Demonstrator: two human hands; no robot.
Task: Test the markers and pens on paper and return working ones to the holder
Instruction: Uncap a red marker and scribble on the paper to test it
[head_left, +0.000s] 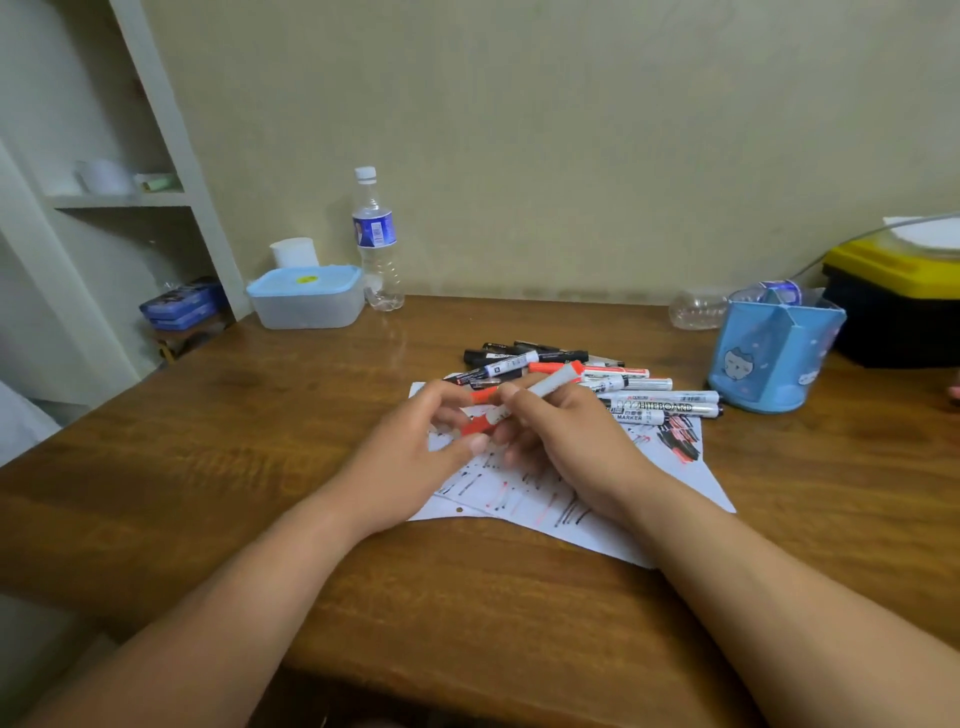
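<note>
- A wooden desk (260, 415) is set against a plain wall. It carries a scribbled paper (597, 525), a marker pile (613, 384) and, at the right, a blue holder (769, 358).
- A red marker (550, 384) is held above the paper. Its barrel is gripped by the right hand (566, 441) and its cap (475, 427) is pinched by the left hand (410, 462).
- Whether the cap is coming off or going on cannot be told.
- The cap should be moved straight along the barrel, with the tip kept off the fingers.

Soft, even indoor light, no hard shadows; a faint sheen on the worktop (363, 353). Wide-angle bending warps the shelf (119, 200) at the edge. The fingers (475, 441) look slightly blurred, perhaps motion.
</note>
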